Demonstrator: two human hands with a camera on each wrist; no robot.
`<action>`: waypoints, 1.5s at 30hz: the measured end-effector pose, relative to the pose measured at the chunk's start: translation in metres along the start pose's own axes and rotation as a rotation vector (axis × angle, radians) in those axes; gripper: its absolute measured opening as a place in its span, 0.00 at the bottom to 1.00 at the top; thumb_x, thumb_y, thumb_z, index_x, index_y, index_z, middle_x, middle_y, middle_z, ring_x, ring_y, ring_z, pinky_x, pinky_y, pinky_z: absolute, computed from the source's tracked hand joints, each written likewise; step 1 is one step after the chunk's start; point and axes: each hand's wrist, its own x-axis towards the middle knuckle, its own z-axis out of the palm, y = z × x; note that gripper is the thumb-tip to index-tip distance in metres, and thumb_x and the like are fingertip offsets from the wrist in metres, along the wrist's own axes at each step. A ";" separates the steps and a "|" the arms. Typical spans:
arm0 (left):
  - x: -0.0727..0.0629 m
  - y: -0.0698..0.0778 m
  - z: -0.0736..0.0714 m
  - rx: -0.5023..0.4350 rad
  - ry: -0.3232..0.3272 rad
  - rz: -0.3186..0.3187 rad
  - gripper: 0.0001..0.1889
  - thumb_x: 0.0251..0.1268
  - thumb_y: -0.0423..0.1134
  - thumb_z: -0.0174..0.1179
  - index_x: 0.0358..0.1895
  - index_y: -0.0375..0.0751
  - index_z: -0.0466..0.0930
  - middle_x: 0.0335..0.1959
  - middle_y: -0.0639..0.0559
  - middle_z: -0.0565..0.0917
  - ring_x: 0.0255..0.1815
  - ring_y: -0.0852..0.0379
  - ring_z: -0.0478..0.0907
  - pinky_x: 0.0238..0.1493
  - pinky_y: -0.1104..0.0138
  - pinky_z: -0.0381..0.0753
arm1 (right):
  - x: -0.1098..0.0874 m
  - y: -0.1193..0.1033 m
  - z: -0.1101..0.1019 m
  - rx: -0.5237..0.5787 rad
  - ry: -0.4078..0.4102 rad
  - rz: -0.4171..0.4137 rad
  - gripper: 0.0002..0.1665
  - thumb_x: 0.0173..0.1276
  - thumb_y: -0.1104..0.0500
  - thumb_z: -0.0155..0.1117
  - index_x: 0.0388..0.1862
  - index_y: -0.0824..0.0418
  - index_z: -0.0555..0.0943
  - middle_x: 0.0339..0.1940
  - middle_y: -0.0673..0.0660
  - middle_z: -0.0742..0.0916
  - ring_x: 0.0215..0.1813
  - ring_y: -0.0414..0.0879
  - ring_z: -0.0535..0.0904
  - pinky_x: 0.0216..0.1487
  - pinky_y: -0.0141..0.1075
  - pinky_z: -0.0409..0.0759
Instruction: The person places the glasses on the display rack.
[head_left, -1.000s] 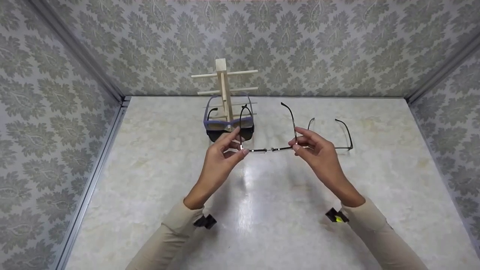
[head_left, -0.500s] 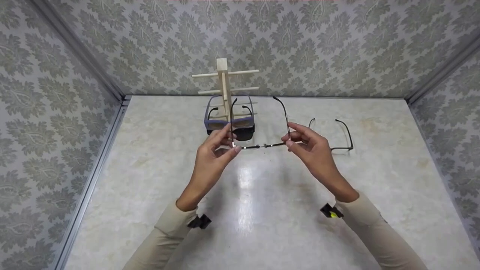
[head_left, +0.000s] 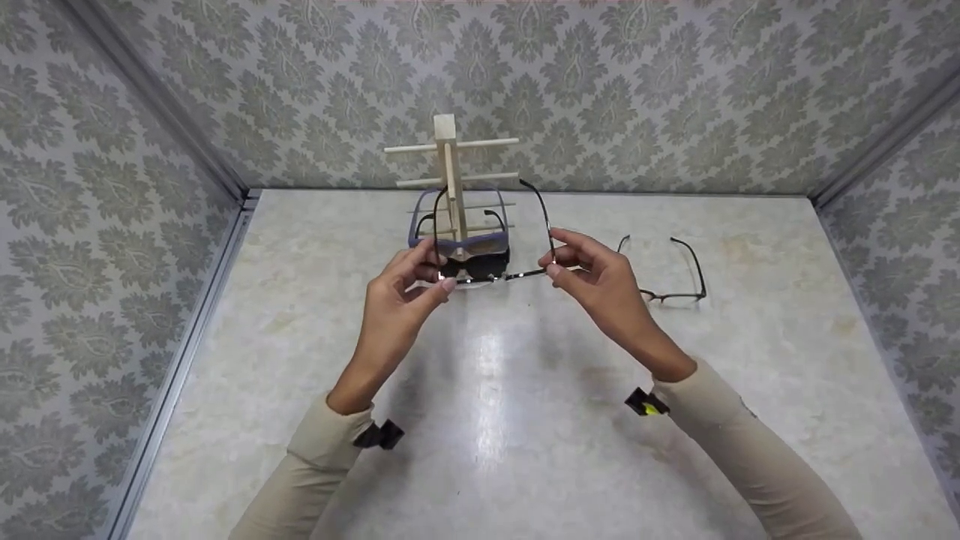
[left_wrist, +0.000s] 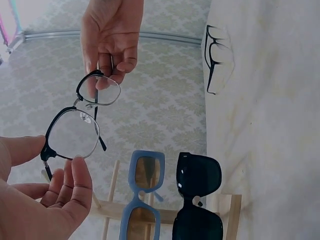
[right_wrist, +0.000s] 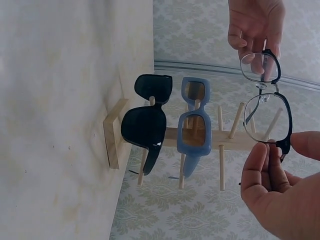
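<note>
Both hands hold one pair of clear-lens eyeglasses [left_wrist: 47, 127] with black upper rims, temples unfolded and pointing away. My left hand [head_left: 401, 296] pinches the frame's left corner between thumb and fingers. The opposite corner is pinched by my right hand [head_left: 592, 277]. In the head view the glasses overlap the lower part of a wooden display stand [head_left: 445, 131]. On its lower rods hang blue-framed sunglasses [right_wrist: 195, 142] with brown lenses and, beneath them, black sunglasses [right_wrist: 145, 122]. The upper rods [head_left: 487, 142] stick out bare to both sides.
A second pair of black-framed eyeglasses [head_left: 694, 270] sits on the marbled table [head_left: 765, 360], right of the stand and partly behind the right hand. Patterned wall panels [head_left: 600, 90] enclose the table at the back and sides.
Both hands have carried the eyeglasses left and slightly away from the body, from right of the stand to in front of it. The grip looks the same; the stand and second pair stayed put.
</note>
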 end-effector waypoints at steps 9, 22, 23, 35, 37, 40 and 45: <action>0.008 0.002 -0.012 0.013 -0.003 -0.004 0.34 0.76 0.25 0.68 0.81 0.28 0.69 0.61 0.34 0.81 0.51 0.50 0.83 0.48 0.64 0.90 | 0.015 -0.005 0.006 0.001 -0.040 0.015 0.31 0.83 0.66 0.66 0.81 0.68 0.74 0.56 0.64 0.90 0.57 0.50 0.88 0.55 0.36 0.87; 0.020 0.001 -0.022 0.002 -0.014 -0.018 0.33 0.77 0.25 0.67 0.81 0.26 0.68 0.62 0.29 0.81 0.51 0.51 0.85 0.48 0.63 0.91 | 0.029 -0.005 0.009 -0.002 -0.069 0.013 0.30 0.83 0.66 0.66 0.80 0.66 0.75 0.55 0.64 0.90 0.59 0.62 0.86 0.55 0.38 0.88; 0.021 0.001 -0.023 0.004 -0.015 -0.020 0.33 0.77 0.25 0.67 0.81 0.26 0.68 0.62 0.30 0.81 0.51 0.51 0.85 0.48 0.63 0.91 | 0.030 -0.005 0.009 -0.002 -0.068 0.014 0.30 0.83 0.66 0.66 0.80 0.66 0.76 0.55 0.64 0.90 0.58 0.62 0.86 0.55 0.38 0.87; 0.037 0.003 -0.036 0.011 0.010 -0.063 0.32 0.76 0.25 0.68 0.80 0.28 0.71 0.59 0.36 0.83 0.49 0.54 0.87 0.45 0.65 0.90 | 0.050 -0.006 0.018 -0.007 -0.076 -0.003 0.28 0.83 0.65 0.66 0.78 0.69 0.77 0.55 0.64 0.90 0.56 0.62 0.86 0.53 0.39 0.88; 0.041 0.003 -0.037 0.002 0.007 -0.071 0.32 0.76 0.25 0.68 0.80 0.28 0.71 0.60 0.33 0.82 0.49 0.54 0.87 0.45 0.65 0.90 | 0.054 -0.006 0.018 -0.009 -0.074 -0.009 0.28 0.83 0.65 0.66 0.78 0.69 0.77 0.54 0.64 0.90 0.57 0.63 0.86 0.54 0.39 0.89; 0.047 0.003 -0.039 -0.005 0.002 -0.089 0.32 0.76 0.25 0.67 0.80 0.28 0.71 0.61 0.31 0.81 0.49 0.55 0.87 0.45 0.65 0.91 | 0.059 -0.005 0.019 -0.011 -0.072 -0.006 0.28 0.83 0.65 0.66 0.78 0.69 0.76 0.54 0.64 0.90 0.59 0.63 0.86 0.54 0.39 0.89; 0.055 0.002 -0.043 -0.017 -0.004 -0.114 0.31 0.77 0.25 0.67 0.80 0.28 0.70 0.60 0.35 0.82 0.49 0.57 0.87 0.45 0.66 0.90 | 0.068 -0.005 0.021 -0.012 -0.065 0.022 0.28 0.83 0.66 0.66 0.78 0.69 0.77 0.53 0.64 0.90 0.57 0.58 0.87 0.54 0.41 0.90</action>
